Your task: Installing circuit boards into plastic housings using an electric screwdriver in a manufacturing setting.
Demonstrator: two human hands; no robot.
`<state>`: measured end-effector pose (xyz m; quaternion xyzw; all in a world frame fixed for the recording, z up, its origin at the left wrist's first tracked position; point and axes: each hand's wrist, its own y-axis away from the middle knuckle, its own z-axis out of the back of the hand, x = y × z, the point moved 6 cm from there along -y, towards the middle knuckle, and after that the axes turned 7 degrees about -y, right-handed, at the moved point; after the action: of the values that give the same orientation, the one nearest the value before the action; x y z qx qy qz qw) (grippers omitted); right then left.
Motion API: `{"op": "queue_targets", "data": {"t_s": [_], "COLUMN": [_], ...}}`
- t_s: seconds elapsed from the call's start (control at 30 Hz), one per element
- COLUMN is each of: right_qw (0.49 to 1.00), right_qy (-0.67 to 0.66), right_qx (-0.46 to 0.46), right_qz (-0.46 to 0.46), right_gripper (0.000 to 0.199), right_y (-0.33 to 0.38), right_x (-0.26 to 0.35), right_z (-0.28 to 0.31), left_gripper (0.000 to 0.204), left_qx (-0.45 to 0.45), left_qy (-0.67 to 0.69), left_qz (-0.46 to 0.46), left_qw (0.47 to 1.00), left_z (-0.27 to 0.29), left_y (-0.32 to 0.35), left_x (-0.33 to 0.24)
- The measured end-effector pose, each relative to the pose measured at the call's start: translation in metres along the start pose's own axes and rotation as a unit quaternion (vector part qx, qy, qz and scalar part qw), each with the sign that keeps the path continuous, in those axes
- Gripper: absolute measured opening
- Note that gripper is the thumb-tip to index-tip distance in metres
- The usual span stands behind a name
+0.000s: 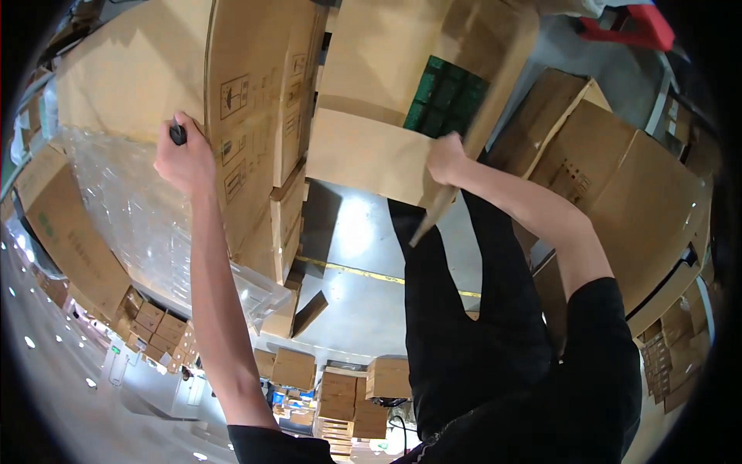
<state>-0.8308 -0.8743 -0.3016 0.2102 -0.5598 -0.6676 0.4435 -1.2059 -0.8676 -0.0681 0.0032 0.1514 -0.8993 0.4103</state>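
My left hand (pixel 185 158) is closed around a small black object (pixel 178 134); only its rounded dark end shows, so I cannot tell its kind. That fist is over the top of a large closed cardboard box (pixel 131 73), near its right edge. Clear plastic wrap (pixel 135 209) covers the near part of this box. To the right, my right hand (pixel 447 160) is closed on the flap of an open cardboard box (pixel 363 151), at its near right corner. Green packages (pixel 447 97) lie in a block inside the open box.
More large cardboard boxes (pixel 591 166) stand on the right. A red object (pixel 634 29) is at the far right. Grey floor with a yellow line (pixel 348 268) runs between the boxes and my legs. Stacked cartons (pixel 336 394) stand behind me.
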Motion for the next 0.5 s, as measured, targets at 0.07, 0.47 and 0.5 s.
{"op": "queue_targets", "data": {"t_s": [0.07, 0.47, 0.5], "right_qw": [0.992, 0.923, 0.926], "right_qy": [0.038, -0.363, -0.357], "right_qx": [0.119, -0.013, -0.031], "right_qz": [-0.035, -0.13, -0.114], "right_gripper": [0.023, 0.067, 0.065], "right_y": [0.001, -0.069, -0.05], "right_x": [-0.023, -0.077, -0.07], "right_z": [-0.071, -0.137, -0.114], "left_gripper": [0.032, 0.036, 0.037], "left_qx": [0.002, 0.021, 0.017], "left_qy": [0.003, -0.021, -0.032], "left_qz": [0.006, 0.011, 0.01], "left_qw": [1.0, 1.0, 0.999], "left_z": [-0.002, -0.006, -0.003], "left_y": [-0.004, -0.005, -0.004], "left_x": [0.0, -0.002, 0.005]}}
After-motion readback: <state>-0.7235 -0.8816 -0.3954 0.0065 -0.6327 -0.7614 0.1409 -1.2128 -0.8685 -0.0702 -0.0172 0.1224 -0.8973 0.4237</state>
